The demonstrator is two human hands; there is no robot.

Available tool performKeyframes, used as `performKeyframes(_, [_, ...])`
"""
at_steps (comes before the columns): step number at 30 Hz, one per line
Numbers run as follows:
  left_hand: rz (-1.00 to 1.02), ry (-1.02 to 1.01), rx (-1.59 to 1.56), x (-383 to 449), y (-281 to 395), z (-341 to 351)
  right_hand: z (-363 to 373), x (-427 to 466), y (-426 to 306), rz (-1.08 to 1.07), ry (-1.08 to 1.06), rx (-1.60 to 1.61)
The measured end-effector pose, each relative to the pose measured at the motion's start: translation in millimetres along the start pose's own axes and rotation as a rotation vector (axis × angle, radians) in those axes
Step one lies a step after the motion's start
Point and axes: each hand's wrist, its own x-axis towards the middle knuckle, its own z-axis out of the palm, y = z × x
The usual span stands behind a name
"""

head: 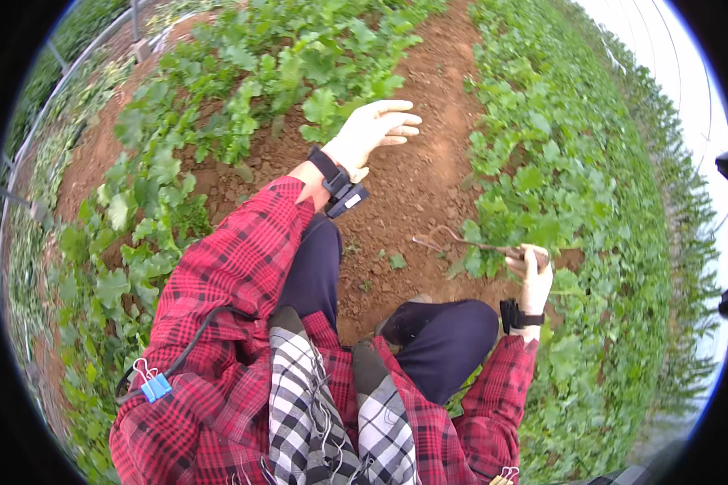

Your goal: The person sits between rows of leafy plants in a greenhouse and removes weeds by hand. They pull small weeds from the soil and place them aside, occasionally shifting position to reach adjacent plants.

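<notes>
My left hand [373, 134] reaches over the bare soil path [424, 176], holding nothing. Its fingers are extended and slightly apart, close to the leaves of a green plant [320, 109]. On the right, my right hand [535, 276] grips the handle of a small hand hoe [482, 245]. The tool's thin, rusty metal neck curves to the left and ends in a bent head above the soil, near my knees. Leafy plants [540, 227] grow right beside that hand. Pale coverings, apparently thin gloves, show on both hands.
Dense leafy rows [236, 91] border the path on both sides. My bent knees [449, 330] are low over the soil. A black strap with a small device [340, 194] circles my left wrist, and another strap [519, 316] my right. A cable [197, 339] runs along my left sleeve.
</notes>
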Motion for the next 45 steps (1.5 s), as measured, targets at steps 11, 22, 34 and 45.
performKeyframes(11, [-0.323,-0.425,0.469,-2,-137,54,-134,-148,-12,0.021,0.605,-0.022])
performKeyframes(22, [-0.369,-0.4,0.415,3,-140,83,-141,-66,150,0.365,0.548,0.184])
performKeyframes(34, [-0.338,-0.473,0.387,7,-125,111,-146,-72,380,0.734,-0.174,-0.576])
performKeyframes(45, [-0.426,-0.429,0.411,-1,-95,118,-173,-56,378,0.988,0.655,0.322])
